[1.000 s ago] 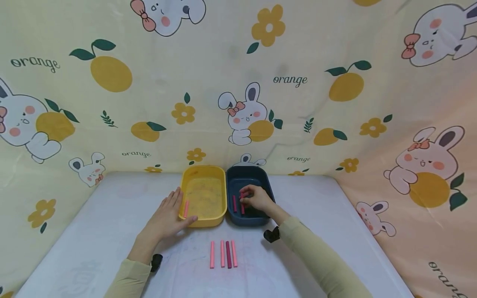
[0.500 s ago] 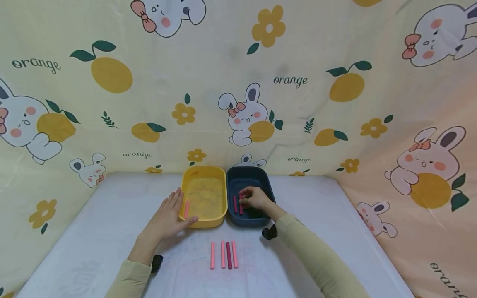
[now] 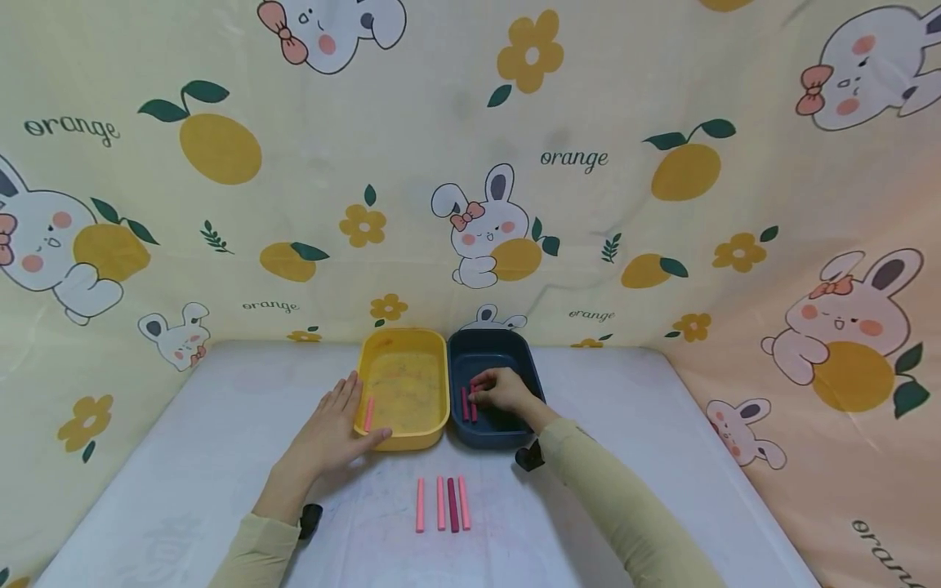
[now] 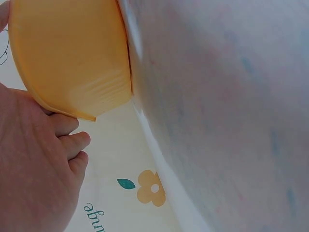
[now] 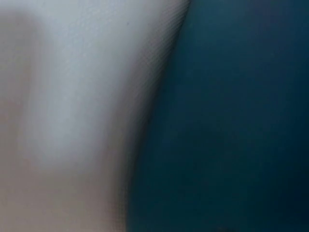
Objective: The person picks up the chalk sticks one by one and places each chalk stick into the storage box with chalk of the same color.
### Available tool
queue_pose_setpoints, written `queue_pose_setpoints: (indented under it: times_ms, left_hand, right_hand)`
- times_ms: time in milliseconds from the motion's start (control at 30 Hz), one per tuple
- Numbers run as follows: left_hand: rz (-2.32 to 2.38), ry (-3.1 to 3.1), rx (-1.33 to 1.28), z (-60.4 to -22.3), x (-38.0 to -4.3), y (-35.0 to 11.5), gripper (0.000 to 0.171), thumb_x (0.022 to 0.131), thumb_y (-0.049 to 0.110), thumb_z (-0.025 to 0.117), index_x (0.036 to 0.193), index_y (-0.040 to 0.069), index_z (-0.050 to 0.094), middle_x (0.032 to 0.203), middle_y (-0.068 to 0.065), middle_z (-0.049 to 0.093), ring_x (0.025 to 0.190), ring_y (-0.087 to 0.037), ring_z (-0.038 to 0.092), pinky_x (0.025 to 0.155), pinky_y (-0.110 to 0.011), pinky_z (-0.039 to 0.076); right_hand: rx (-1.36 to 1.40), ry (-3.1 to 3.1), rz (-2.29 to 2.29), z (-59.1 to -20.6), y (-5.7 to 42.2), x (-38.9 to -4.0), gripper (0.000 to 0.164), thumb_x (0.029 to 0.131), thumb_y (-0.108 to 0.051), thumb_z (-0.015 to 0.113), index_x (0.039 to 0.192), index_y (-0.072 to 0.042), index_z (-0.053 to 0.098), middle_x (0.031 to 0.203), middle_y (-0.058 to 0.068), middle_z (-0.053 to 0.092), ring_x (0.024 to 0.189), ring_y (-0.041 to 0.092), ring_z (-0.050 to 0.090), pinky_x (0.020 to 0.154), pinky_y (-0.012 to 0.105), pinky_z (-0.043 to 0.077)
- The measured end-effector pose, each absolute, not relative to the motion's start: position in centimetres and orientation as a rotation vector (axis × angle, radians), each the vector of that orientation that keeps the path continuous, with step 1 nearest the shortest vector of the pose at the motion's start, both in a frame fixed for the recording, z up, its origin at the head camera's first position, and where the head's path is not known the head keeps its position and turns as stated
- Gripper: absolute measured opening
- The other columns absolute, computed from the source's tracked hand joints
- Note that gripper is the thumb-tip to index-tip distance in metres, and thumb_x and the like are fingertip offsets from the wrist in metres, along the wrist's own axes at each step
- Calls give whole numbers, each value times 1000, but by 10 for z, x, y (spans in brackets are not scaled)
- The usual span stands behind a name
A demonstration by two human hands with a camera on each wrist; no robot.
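In the head view my right hand (image 3: 506, 390) reaches into the dark blue bin (image 3: 494, 438) and pinches a dark pink chalk-like stick (image 3: 474, 412) between thumb and fingers. Close on its left lies another dark pink stick (image 3: 465, 403). My left hand (image 3: 327, 429) rests on the near left corner of the yellow bin (image 3: 412, 442), fingers straight along its side and thumb over the front rim. A light pink stick (image 3: 369, 414) lies inside that bin. In the left wrist view the fingers (image 4: 75, 145) touch the rim. The right wrist view is blurred; it shows mostly blue bin wall.
In front of the bins, a light pink stick (image 3: 420, 505) lies apart from a close group: two light pink sticks with a dark pink stick (image 3: 452, 505) between them. The bins stand side by side on a white-covered table (image 3: 243, 408), before a patterned cloth backdrop (image 3: 412, 163).
My right hand has moved the dark pink stick slightly left, closer to the one beside it in the blue bin. The left hand stays on the yellow bin.
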State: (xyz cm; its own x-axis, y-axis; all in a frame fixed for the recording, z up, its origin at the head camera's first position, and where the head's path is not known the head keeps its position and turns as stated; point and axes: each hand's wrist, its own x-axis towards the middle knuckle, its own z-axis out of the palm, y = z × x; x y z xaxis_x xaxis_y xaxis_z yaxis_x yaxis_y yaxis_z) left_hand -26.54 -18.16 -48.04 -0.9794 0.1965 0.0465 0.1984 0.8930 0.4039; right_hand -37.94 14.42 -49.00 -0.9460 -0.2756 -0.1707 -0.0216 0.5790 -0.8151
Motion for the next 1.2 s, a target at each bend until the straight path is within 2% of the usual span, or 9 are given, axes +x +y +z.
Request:
queue_pose_setpoints:
  times_ms: [233, 400, 767, 1000, 1200]
  left_hand:
    - [-653, -3055, -316, -479, -265, -179, 114, 93, 72, 58, 163, -7, 14, 173, -22, 9, 158, -44, 11, 128, -58, 13]
    - [-650, -3053, -315, -480, -265, -180, 114, 93, 71, 60, 163, -6, 14, 173, -22, 8, 159, -43, 10, 128, -57, 12]
    - [-640, -3044, -329, -481, -266, -182, 114, 93, 71, 59, 163, -7, 13, 173, -22, 8, 159, -43, 10, 128, -58, 12]
    - [-644, -3047, -334, -482, -266, -182, 114, 94, 72, 58, 163, -7, 14, 172, -23, 8, 158, -44, 10, 128, -59, 12]
    - [-641, -3053, -322, -481, -265, -181, 114, 93, 71, 59, 163, -6, 13, 173, -22, 7, 159, -43, 10, 128, -58, 12]
  right_hand:
    - [-240, 2620, -1145, -486, 144, -379, 28, 92, -19, 82, 114, -4, 76, 94, 4, 69, 84, 17, 60, 74, 24, 50]
    - [-255, 2634, -1121, -484, 144, -378, 27, 92, -20, 82, 113, -5, 77, 93, 3, 67, 85, 17, 58, 73, 24, 48]
    - [-278, 2648, -1216, -484, 146, -376, 30, 94, -18, 79, 119, -4, 73, 101, 7, 68, 87, 18, 63, 79, 29, 57]
    - [-312, 2666, -1311, -478, 143, -366, 31, 96, -18, 77, 124, -4, 72, 108, 9, 72, 80, 15, 69, 74, 31, 60]
    - [-389, 2649, -1425, -469, 144, -353, 35, 96, -17, 77, 126, -2, 70, 114, 9, 73, 84, 16, 70, 72, 30, 61]
